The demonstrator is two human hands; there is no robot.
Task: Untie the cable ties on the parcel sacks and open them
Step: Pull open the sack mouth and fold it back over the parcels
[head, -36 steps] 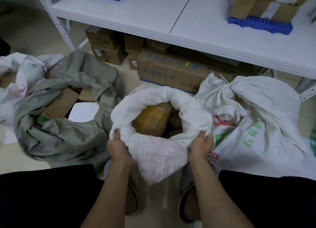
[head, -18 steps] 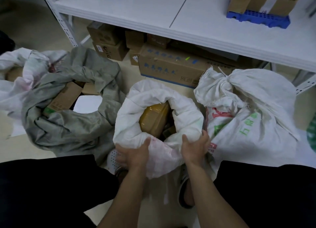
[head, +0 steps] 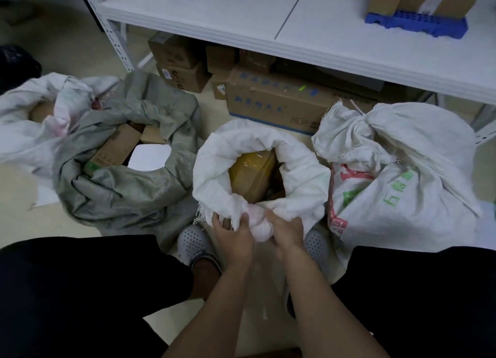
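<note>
Two hands work the near lip of the middle sack (head: pixel 295 169): our left hand (head: pixel 234 236) and right hand (head: pixel 285 232) lie close together, fingers curled into the rolled white fabric, gripping it. We judge the step as rolling down the mouth of an already untied sack. Just beyond the fingers the mouth stands open on a yellow-taped parcel (head: pixel 253 175). To the right of our right hand the printed white sack (head: pixel 402 185) is bunched shut at its neck, with a thin tie end (head: pixel 357 108) sticking up; we judge this one comes next and calls for freeing that tie. Left of our left hand the grey sack (head: pixel 128 196) lies open, holding a brown carton (head: pixel 115 148); farther left, another white sack (head: pixel 24 108), also open
</note>
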